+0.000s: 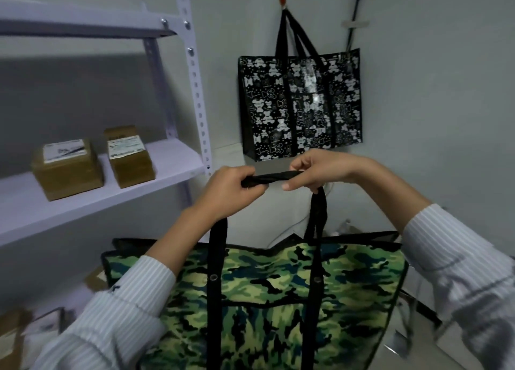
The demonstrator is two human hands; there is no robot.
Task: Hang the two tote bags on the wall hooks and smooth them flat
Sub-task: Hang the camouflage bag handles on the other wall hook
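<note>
White shelf (pixel 167 158) w/ 2 cardboard boxes (pixel 67 167) (both labelled).

The camouflage tote bag (pixel 278 300) is cut off by the bottom edge, its base unseen. Left of that bag, the labels on two cardboard boxes (pixel 68 169) are too blurred to read. At its right, a striped sleeve (pixel 473 286) smears into blur. Above it, part of the strap sits hidden inside the left hand (pixel 231 188).
</note>
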